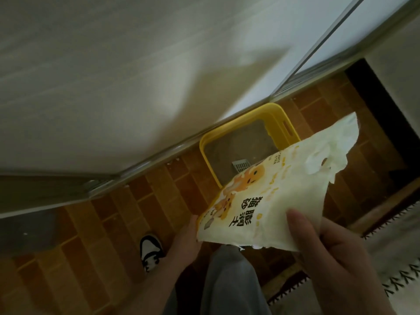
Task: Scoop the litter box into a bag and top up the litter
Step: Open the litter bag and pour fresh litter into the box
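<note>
Closest in, the right hand has its thumb pressed flat on the front of the litter bag, other fingers hidden behind it, so it's pinching the near right corner. The left hand props up the near left edge from below; can't tell how those fingers sit. The bag looks flat and mostly limp, torn edge pointing away, held above the near right part of the yellow litter box. My guess is we're at the top-up stage, maybe nearly done. A gray scoop lies in the litter inside the box, no waste bag visible. Around it: a sneaker on the brick-pattern floor, a fringed rug on the right, a sliding door track just beyond the box.
</note>
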`<state>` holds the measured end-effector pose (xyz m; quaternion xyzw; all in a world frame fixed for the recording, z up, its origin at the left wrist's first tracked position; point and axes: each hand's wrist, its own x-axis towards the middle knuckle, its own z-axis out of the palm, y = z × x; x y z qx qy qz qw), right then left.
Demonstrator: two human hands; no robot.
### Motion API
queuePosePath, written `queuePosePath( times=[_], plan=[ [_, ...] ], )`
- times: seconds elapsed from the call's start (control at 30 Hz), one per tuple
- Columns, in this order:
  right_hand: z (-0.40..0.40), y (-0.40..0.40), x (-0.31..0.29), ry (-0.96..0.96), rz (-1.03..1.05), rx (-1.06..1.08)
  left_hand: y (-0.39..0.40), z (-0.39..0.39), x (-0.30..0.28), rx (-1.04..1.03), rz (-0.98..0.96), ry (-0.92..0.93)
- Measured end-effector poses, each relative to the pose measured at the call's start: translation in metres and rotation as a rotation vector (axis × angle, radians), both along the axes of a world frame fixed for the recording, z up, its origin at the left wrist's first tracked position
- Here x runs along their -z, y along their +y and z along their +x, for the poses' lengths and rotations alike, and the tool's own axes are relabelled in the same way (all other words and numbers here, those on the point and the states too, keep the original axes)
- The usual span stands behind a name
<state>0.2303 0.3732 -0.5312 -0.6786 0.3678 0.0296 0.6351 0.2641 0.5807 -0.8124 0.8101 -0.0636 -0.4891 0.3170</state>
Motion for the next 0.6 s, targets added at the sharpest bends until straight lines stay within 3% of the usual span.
queuePosePath(
  times=[0.23,0.6],
  plan=[
    [0.002,-0.023,0.015,0.174,-0.439,-0.236,0.031,0.003,-0.002,0.003,0.094,-0.002],
    [0.023,-0.008,0.082,0.17,-0.411,-0.144,0.092,-0.003,-0.011,-0.149,0.314,-0.004]
  ],
)
